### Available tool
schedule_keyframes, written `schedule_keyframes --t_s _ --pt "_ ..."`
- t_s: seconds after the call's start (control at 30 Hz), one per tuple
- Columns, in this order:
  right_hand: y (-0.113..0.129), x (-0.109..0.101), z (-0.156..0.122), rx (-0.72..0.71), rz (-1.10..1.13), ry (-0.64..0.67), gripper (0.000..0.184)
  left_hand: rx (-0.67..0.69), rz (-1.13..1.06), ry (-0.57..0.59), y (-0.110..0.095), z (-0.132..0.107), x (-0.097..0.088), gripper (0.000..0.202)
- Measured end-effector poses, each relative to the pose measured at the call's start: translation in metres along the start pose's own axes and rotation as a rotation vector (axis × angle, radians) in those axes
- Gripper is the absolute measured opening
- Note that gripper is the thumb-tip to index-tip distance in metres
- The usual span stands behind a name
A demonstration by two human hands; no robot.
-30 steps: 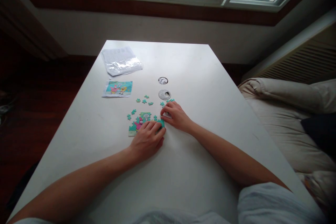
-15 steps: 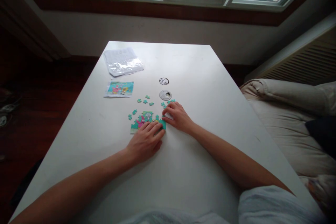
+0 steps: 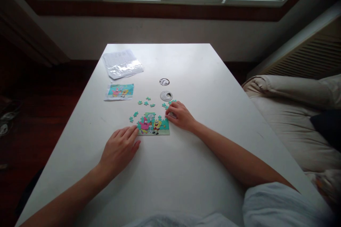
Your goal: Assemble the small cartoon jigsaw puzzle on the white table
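A small cartoon jigsaw puzzle, partly assembled, lies in the middle of the white table. My left hand rests flat on the table with its fingers stretched out, fingertips at the puzzle's lower left corner. My right hand sits at the puzzle's upper right edge, fingers curled down onto the table; what is under them is hidden. Several loose teal pieces lie just beyond the puzzle, and others lie to its left.
A picture card showing the same cartoon lies to the far left. A clear plastic bag lies beyond it. Two round cable holes are in the tabletop. A bed with pillows stands to the right.
My left hand slid off the puzzle toward me and to the left, uncovering the picture. My right hand stayed at the puzzle's right edge.
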State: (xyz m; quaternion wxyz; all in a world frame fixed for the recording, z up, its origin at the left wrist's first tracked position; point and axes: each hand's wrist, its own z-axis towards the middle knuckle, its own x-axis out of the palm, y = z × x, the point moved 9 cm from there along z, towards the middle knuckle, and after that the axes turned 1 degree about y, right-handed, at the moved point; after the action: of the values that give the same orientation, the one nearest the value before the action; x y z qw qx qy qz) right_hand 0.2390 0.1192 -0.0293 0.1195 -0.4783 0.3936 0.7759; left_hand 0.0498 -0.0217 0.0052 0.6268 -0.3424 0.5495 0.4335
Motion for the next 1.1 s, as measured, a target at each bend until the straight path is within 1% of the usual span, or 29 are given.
schedule_keyframes --t_s 0.13,0.3,0.43,0.53,0.67,0.77,0.9,1.03,1.1 --pt "0.002 -0.001 0.001 -0.013 -0.004 -0.035 0.011 0.008 0.010 -0.042 -0.002 -0.005 0.004 0.033" --pt "0.002 -0.007 0.001 -0.029 0.025 -0.121 0.010 0.046 -0.035 -0.102 -0.009 -0.008 0.001 0.033" --pt "0.001 -0.012 0.000 -0.027 0.056 -0.185 0.010 0.071 -0.113 -0.102 -0.018 -0.010 0.002 0.032" --pt "-0.002 -0.017 -0.001 -0.017 0.059 -0.222 0.012 0.114 -0.178 -0.098 -0.025 -0.010 0.007 0.034" --pt "-0.015 -0.026 0.000 0.038 0.057 -0.273 0.013 0.135 -0.223 -0.122 -0.026 -0.009 0.010 0.039" --pt "-0.029 -0.033 0.001 0.111 0.052 -0.310 0.013 0.129 -0.229 -0.160 -0.022 -0.008 0.008 0.035" --pt "-0.042 -0.040 0.001 0.174 0.042 -0.355 0.013 0.160 -0.238 -0.153 -0.023 -0.007 0.008 0.030" --pt "-0.048 -0.044 0.004 0.191 0.029 -0.368 0.013 0.194 -0.253 -0.160 -0.027 -0.010 0.007 0.030" --pt "-0.053 -0.047 0.005 0.199 0.023 -0.370 0.014 0.206 -0.250 -0.136 -0.028 -0.011 0.009 0.030"
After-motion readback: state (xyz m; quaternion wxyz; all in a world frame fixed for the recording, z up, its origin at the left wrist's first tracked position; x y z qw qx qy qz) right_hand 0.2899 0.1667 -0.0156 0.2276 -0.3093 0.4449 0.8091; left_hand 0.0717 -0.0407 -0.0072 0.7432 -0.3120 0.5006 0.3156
